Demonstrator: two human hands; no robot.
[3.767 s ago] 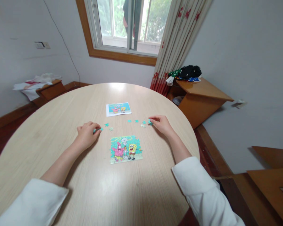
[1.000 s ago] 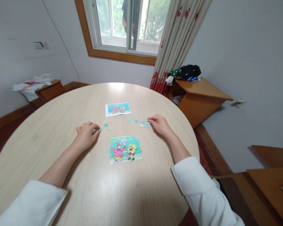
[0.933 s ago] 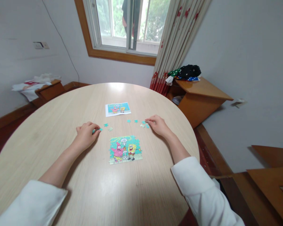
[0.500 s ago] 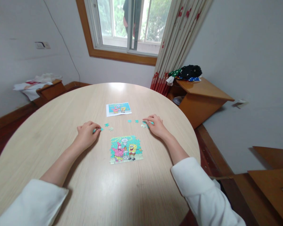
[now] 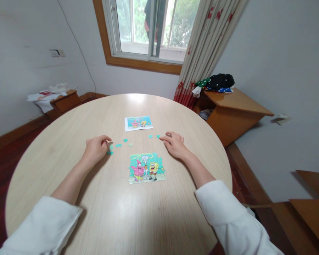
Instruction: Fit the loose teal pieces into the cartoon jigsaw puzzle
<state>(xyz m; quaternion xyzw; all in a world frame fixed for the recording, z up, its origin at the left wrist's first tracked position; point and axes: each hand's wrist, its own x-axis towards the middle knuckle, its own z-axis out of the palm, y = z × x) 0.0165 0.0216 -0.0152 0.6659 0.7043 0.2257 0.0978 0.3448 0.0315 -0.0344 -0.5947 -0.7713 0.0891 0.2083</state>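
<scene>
A nearly whole cartoon jigsaw (image 5: 146, 168) lies on the round wooden table (image 5: 117, 212) between my hands. My left hand (image 5: 95, 148) rests to its upper left with fingers curled, the fingertips pinched on a teal puzzle piece (image 5: 110, 151). Other loose teal pieces (image 5: 125, 141) lie just past it. My right hand (image 5: 174, 143) lies at the jigsaw's upper right, fingers stretched flat on the table and pointing left toward two more loose pieces (image 5: 153, 136). It hides whatever lies under it. A small printed reference picture (image 5: 138, 123) sits farther back.
A window (image 5: 146, 26) with a person outside it is behind the table, and a curtain (image 5: 204, 49) hangs to its right. A tilted wooden cabinet (image 5: 236, 109) with dark clothes stands right of the table. A low box with papers (image 5: 55, 97) is on the left.
My right hand has slid left along the table and now covers the pieces that lay beside it. My left hand stays put. The head has turned a little, shifting the whole view.
</scene>
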